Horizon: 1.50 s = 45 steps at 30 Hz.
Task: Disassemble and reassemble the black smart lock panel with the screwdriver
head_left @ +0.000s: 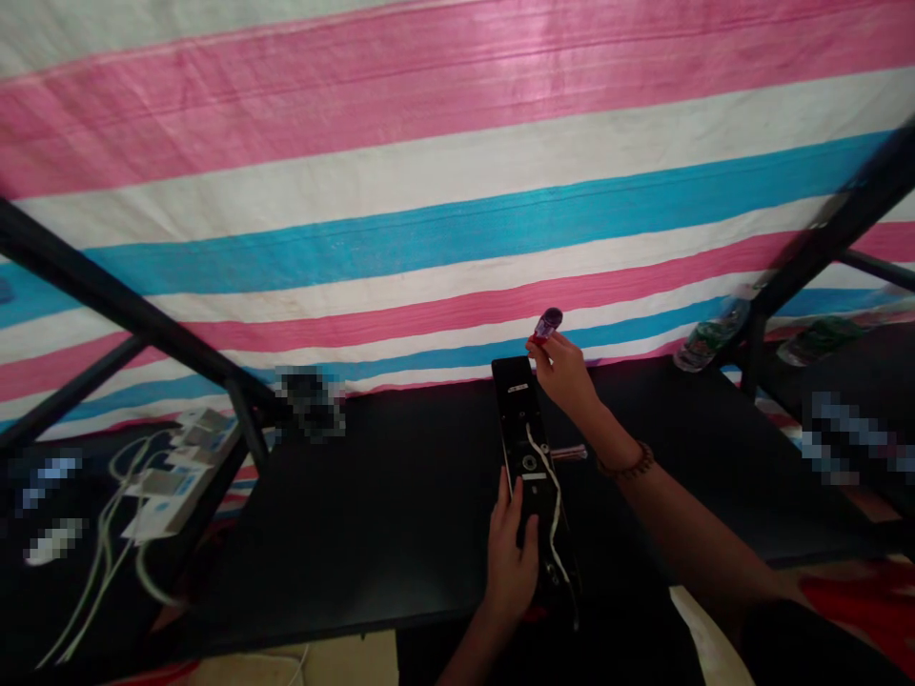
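Note:
A long black door lock panel [511, 400] lies back side up near the middle of the black table, with a pale cable [556, 514] running down it. A metallic lever handle [570, 453] sticks out from its right side. My left hand [513, 553] rests on the panel's lower left part, fingers stretched out and thumb apart. Above the panel's far end, my right hand [561, 367] is closed on a screwdriver with a purple handle [549, 324]. The handle end points up and away; I cannot make out the shaft or tip.
A plastic bottle [704, 338] stands tilted by the frame post at the back right. White boxes [172, 491] and pale cables [107, 534] lie on the left table. Black slanted posts [107, 295] flank the black table [357, 534]; a striped sheet [429, 238] hangs behind.

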Motion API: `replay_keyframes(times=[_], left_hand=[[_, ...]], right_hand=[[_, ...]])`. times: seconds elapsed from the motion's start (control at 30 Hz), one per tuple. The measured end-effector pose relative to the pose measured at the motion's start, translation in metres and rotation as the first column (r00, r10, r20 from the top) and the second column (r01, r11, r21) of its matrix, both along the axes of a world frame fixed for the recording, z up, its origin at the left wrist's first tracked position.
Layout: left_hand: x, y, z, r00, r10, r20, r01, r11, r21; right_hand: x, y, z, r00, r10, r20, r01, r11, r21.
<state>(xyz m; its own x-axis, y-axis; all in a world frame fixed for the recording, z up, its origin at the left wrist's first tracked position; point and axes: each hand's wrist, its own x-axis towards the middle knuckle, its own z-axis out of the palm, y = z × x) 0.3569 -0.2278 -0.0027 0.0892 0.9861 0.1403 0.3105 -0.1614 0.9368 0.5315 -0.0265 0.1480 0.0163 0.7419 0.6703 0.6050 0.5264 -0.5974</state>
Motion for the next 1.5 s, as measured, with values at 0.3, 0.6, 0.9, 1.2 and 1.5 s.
replay_keyframes(times=[0.3, 0.6, 0.9, 1.2, 1.5], left_hand=[[-0.001, 0.000, -0.003, 1.000, -0.023, -0.001, 0.023, 1.000, 0.004], [-0.001, 0.000, -0.003, 1.000, -0.028, 0.004, 0.028, 0.999, -0.016], [0.000, 0.002, -0.004, 1.000, -0.010, -0.007, 0.010, 1.000, 0.005], [0.000, 0.005, -0.007, 1.000, 0.003, 0.002, -0.003, 1.000, -0.008], [-0.001, 0.006, -0.010, 1.000, 0.001, -0.014, -0.001, 1.000, -0.010]], right_hand=[[-0.003, 0.018, 0.004, 0.979, -0.034, -0.202, 0.025, 0.999, -0.048], [-0.004, 0.021, -0.001, 0.985, 0.008, -0.175, -0.021, 0.997, -0.069], [0.001, 0.027, 0.000, 0.922, 0.038, -0.387, -0.094, 0.988, -0.127], [0.000, 0.034, -0.003, 0.910, 0.040, -0.412, -0.100, 0.987, -0.125], [0.005, 0.039, 0.001, 0.877, 0.122, -0.465, -0.210, 0.968, -0.141]])
